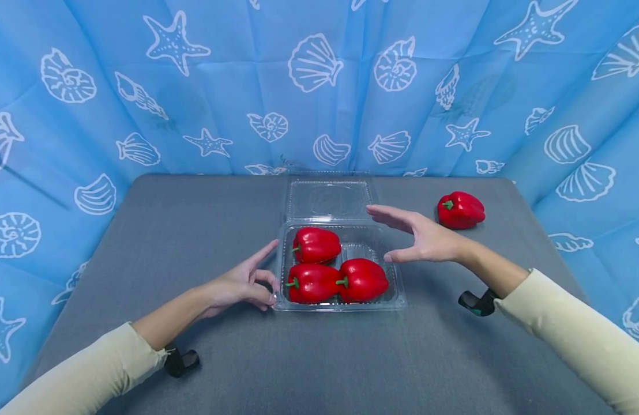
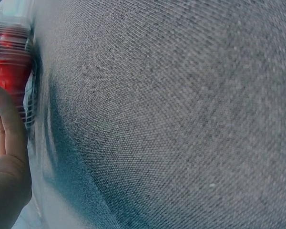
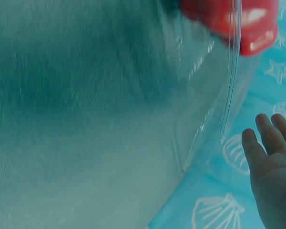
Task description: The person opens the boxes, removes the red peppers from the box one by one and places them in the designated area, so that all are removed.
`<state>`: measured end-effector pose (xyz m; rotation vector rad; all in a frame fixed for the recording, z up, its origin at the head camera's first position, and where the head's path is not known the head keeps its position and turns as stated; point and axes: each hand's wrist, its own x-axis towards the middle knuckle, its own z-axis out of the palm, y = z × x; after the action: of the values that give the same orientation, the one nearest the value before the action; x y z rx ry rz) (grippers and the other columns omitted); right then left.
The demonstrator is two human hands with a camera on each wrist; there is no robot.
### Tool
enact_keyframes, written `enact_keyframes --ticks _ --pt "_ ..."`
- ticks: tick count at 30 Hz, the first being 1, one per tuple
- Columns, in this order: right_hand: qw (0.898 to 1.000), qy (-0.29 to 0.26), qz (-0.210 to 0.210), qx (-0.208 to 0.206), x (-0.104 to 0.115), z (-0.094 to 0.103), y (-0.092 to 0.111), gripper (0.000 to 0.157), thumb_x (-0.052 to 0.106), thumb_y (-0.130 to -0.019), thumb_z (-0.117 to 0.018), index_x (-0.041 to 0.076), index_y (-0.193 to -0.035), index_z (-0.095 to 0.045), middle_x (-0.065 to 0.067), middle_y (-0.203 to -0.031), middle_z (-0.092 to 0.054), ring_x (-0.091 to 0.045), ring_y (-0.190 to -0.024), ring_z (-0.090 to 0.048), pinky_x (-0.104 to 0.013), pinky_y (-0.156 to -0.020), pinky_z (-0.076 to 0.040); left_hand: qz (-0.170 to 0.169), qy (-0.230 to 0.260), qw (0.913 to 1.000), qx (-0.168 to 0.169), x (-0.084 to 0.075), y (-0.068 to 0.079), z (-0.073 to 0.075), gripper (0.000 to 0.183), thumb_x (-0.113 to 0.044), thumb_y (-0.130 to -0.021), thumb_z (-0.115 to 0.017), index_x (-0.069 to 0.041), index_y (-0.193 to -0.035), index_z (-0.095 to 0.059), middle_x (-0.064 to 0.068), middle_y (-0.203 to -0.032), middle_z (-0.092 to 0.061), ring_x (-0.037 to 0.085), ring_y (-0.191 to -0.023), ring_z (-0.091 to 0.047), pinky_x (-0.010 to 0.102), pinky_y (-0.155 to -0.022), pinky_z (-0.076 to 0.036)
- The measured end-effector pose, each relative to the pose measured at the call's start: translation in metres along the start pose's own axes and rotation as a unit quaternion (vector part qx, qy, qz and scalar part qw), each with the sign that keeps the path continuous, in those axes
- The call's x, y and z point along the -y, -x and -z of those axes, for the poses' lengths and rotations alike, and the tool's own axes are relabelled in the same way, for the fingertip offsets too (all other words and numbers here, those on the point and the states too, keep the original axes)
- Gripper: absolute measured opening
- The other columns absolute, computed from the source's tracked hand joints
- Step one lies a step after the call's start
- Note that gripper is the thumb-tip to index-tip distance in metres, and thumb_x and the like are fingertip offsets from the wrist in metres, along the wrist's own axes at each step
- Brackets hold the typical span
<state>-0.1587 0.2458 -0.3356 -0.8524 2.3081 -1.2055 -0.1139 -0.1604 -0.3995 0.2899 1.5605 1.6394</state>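
In the head view, a clear plastic clamshell container (image 1: 394, 302) lies on the table with its lid (image 1: 330, 199) folded back. Inside are three red bell peppers: one at the back left (image 1: 316, 244), one at the front left (image 1: 313, 283) and one at the front right (image 1: 363, 280). My left hand (image 1: 241, 285) is at the container's left front corner, index finger stretched along the side, other fingertips at the rim. My right hand (image 1: 420, 233) hovers by the container's right side, thumb and fingers spread, holding nothing. A fourth bell pepper (image 1: 461, 210) lies at the back right.
The grey cloth-covered table (image 1: 205, 357) spreads around the container. A blue curtain (image 1: 236, 86) with white shell and starfish prints hangs behind it and at both sides. Dark wrist-worn devices sit under the left (image 1: 181, 362) and right (image 1: 477, 302) forearms.
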Motion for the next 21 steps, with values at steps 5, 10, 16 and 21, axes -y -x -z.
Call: enact_keyframes --ticks 5,10,16,21 --pt "0.997 -0.037 0.009 0.062 0.004 -0.014 -0.002 0.092 0.024 -0.079 -0.079 0.011 -0.156 -0.029 -0.012 -0.158 -0.032 -0.036 -0.144 -0.032 -0.064 -0.108 -0.033 -0.002 0.004 1.0000 0.003 0.000 0.000 0.000 0.096 -0.003 -0.091 -0.063 -0.029 -0.160 -0.002 0.012 -0.105 -0.064 0.023 -0.088 -0.069 0.038 -0.081 -0.056" --pt "0.993 -0.056 0.007 0.100 0.007 -0.024 -0.004 0.089 0.025 -0.080 -0.077 0.017 -0.156 -0.031 -0.007 -0.158 -0.032 -0.037 -0.144 -0.030 -0.062 -0.109 -0.033 -0.005 0.003 1.0000 0.005 0.001 0.000 0.001 0.097 -0.003 -0.091 -0.063 -0.029 -0.160 -0.001 0.012 -0.105 -0.064 0.023 -0.087 -0.069 0.038 -0.081 -0.056" --pt "0.989 -0.058 0.004 0.133 0.008 -0.030 -0.006 0.089 0.025 -0.081 -0.078 0.013 -0.155 -0.031 -0.012 -0.158 -0.031 -0.038 -0.144 -0.030 -0.062 -0.110 -0.032 -0.005 0.003 1.0000 0.005 0.001 0.000 0.000 0.097 -0.003 -0.090 -0.063 -0.028 -0.160 -0.001 0.012 -0.105 -0.063 0.023 -0.087 -0.069 0.038 -0.081 -0.056" --pt "0.988 -0.057 0.007 0.146 0.006 -0.033 -0.006 0.088 0.024 -0.081 -0.078 0.005 -0.154 -0.031 -0.016 -0.157 -0.032 -0.039 -0.143 -0.032 -0.059 -0.109 -0.035 -0.003 0.005 1.0000 0.004 0.001 0.000 0.000 0.097 -0.003 -0.090 -0.064 -0.029 -0.160 -0.002 0.012 -0.105 -0.063 0.023 -0.087 -0.069 0.038 -0.081 -0.056"
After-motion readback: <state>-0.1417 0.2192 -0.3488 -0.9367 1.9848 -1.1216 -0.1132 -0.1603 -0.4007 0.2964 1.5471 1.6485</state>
